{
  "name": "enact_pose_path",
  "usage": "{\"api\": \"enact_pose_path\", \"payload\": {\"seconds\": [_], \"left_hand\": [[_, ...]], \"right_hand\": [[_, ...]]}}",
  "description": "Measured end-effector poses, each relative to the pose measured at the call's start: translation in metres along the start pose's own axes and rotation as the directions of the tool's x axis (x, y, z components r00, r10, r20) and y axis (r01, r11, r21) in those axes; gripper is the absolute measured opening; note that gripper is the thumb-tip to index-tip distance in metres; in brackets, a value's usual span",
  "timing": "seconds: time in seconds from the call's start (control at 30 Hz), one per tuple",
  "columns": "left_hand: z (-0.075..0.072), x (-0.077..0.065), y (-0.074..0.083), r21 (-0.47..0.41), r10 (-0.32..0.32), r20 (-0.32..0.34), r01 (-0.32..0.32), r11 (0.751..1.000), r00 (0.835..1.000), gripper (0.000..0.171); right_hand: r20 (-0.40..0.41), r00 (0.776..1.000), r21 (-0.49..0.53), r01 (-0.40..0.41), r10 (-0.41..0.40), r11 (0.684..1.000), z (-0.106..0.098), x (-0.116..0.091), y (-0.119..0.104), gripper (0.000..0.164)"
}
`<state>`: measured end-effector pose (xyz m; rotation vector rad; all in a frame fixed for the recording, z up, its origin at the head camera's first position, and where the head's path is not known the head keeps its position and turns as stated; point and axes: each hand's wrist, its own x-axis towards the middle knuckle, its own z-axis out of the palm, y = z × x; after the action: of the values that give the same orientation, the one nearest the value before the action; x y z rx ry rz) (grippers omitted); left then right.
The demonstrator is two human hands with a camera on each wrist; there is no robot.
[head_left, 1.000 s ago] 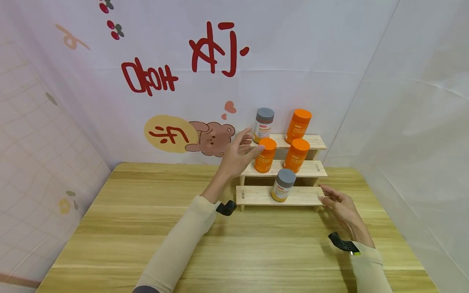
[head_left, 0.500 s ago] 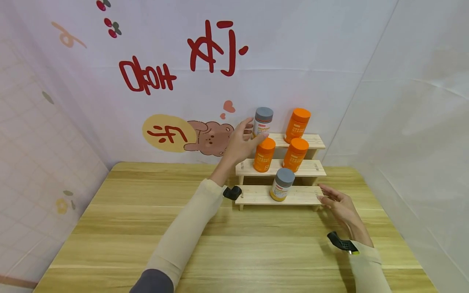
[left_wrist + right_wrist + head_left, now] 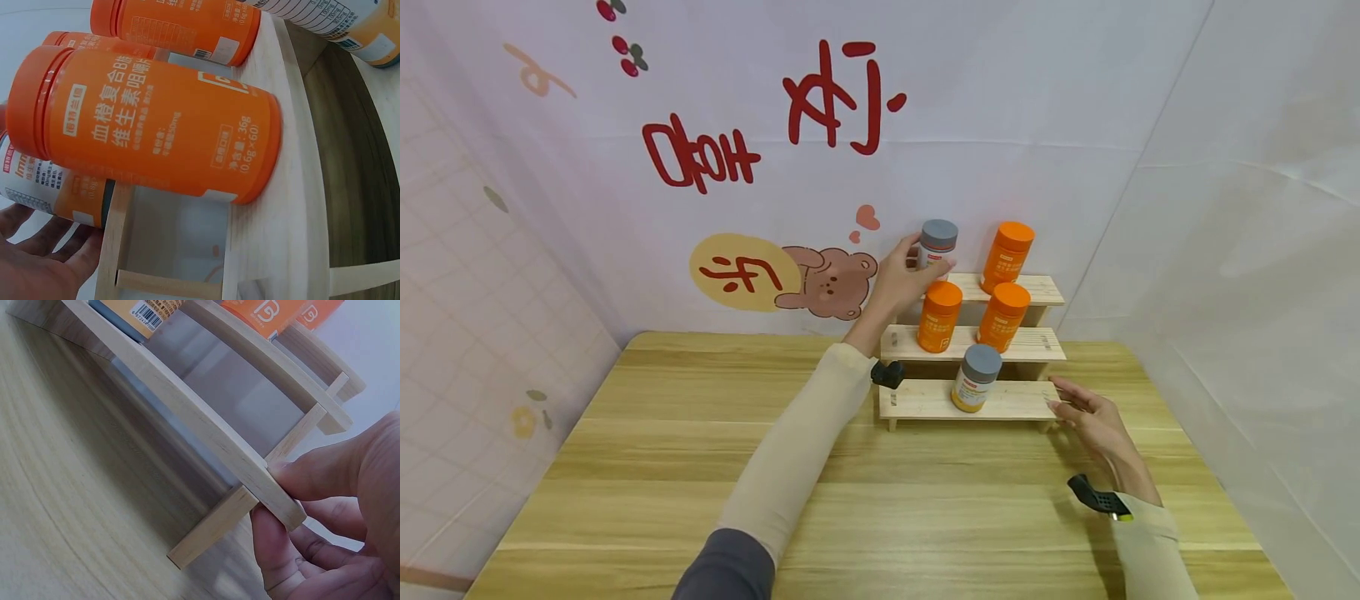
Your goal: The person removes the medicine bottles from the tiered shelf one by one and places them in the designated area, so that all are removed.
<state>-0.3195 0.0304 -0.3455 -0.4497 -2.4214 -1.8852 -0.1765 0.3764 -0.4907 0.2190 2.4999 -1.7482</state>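
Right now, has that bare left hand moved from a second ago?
Yes. In the head view, against the pale wooden three-tier rack, the bare left hand moved up and right, to the grey-lidded white jar on top.

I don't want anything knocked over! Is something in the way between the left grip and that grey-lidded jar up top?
Nothing visible: the left grip is at the grey-lidded jar, with the thumb across its front. But an orange jar stands in front, on the middle shelf, just below the thumb in the head view.
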Motion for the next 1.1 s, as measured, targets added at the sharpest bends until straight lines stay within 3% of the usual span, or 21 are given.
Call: {"api": "enact_pose_path", "payload": {"seconds": [0.23, 0.6, 0.83, 1.1], "left_hand": [[0.003, 0.001, -0.002, -0.006, 0.001, -0.019, -0.001, 1.000, 1.000, 0.075], [0.001, 0.003, -0.004, -0.055, 0.015, -0.032, -0.017, 0.998, 0.999, 0.070], [-0.003, 0.003, -0.005, -0.072, 0.006, -0.053, -0.009, 0.997, 0.999, 0.069], [-0.014, -0.002, -0.008, -0.102, 0.052, -0.062, -0.058, 0.993, 0.997, 0.069]], "right_hand": [[0.003, 1.000, 0.004, 0.008, -0.008, 1.000, 0.000, 0.001, 0.002, 0.067], [0.019, 1.000, 0.099, 0.005, -0.007, 0.995, -0.002, 0.001, 0.004, 0.067], [0.028, 1.000, 0.094, 0.001, -0.004, 0.996, -0.002, 0.001, 0.003, 0.067], [0.038, 0.999, 0.107, -0.004, 0.000, 0.994, -0.003, 0.002, 0.003, 0.066]]}}
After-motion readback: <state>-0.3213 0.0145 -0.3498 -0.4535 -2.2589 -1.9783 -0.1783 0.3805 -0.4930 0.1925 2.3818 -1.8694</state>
